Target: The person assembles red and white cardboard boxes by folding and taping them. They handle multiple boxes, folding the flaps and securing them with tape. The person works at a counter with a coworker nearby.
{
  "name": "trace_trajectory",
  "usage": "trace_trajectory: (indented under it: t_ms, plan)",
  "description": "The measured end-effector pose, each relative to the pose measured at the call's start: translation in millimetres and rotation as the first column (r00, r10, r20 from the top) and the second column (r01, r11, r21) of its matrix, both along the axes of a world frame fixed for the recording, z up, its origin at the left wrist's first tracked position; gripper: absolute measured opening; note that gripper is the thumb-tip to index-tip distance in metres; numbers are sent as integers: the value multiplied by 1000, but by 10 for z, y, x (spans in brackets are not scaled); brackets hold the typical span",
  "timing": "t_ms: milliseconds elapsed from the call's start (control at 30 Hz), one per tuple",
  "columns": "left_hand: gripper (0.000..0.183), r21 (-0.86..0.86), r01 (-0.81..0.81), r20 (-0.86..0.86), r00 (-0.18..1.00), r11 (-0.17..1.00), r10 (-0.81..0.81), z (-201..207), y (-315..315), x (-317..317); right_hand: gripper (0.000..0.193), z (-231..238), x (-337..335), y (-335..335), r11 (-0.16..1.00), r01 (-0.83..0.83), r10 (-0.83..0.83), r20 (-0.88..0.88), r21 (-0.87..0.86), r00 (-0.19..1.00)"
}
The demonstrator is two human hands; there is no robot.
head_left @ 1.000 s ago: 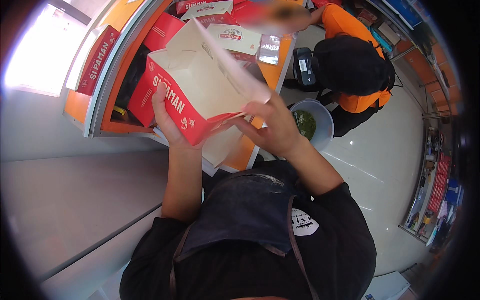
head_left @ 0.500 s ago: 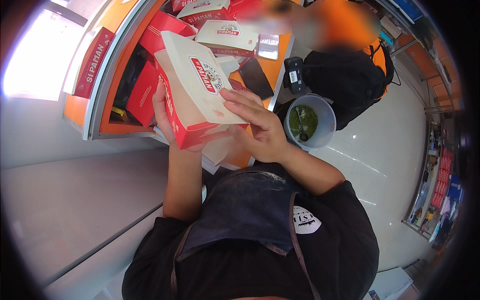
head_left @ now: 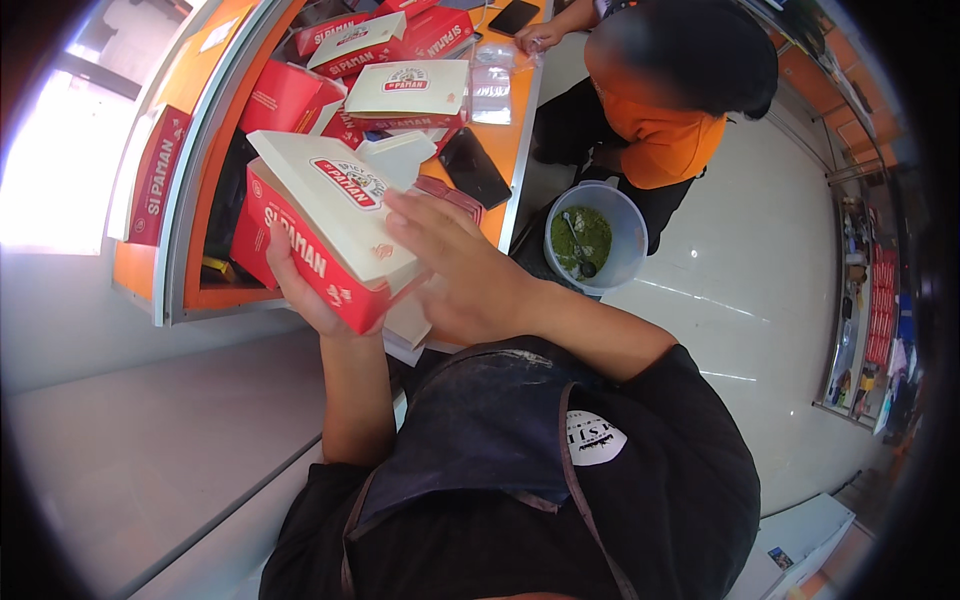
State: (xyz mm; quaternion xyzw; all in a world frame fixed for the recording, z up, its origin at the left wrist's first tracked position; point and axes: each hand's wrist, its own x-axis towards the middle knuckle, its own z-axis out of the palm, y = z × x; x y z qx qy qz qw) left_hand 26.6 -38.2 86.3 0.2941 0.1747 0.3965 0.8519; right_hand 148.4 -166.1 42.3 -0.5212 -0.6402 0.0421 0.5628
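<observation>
A red and white cardboard food box [head_left: 318, 236] is tilted in front of my chest, its white lid [head_left: 325, 180] folded over the top. My left hand [head_left: 308, 295] cradles it from the near left side, closed round its red wall. My right hand [head_left: 455, 262] grips the right side, fingers over the lid's edge and thumb hidden. Just beyond lies a loose white card flap [head_left: 398, 155], and beside it a dark phone [head_left: 474, 168]. Farther back another such box [head_left: 410, 95] stands closed on the orange table [head_left: 508, 140].
More red boxes [head_left: 285, 95] crowd the table's far left. Clear plastic packs [head_left: 491, 90] lie near its right edge. A bucket [head_left: 632, 235] with green contents and a spoon stands to the right. A person in orange [head_left: 675, 140] sits beyond it, one hand [head_left: 540, 38] on the table.
The box in my hands has moved left and somewhat nearer, and its front wall has turned more into view. My right hand moves with it. The other person has come farther into view.
</observation>
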Motion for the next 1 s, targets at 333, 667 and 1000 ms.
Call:
trace_trajectory:
  t_ms: [333, 667, 1000]
  plan:
    - [61, 283, -191, -42, 977, 940, 211, -48, 246, -100, 75, 167, 410, -87, 997, -37, 75, -781, 67, 620]
    - [71, 765, 425, -491, 871, 483, 11, -168, 95, -19, 50, -519, 737, -641, 952, -294, 57, -992, 87, -108]
    - [73, 716, 436, -527, 850, 545, 12, -525, -146, 120, 49, -687, 749, -935, 928, -286, 137, -932, 240, -336]
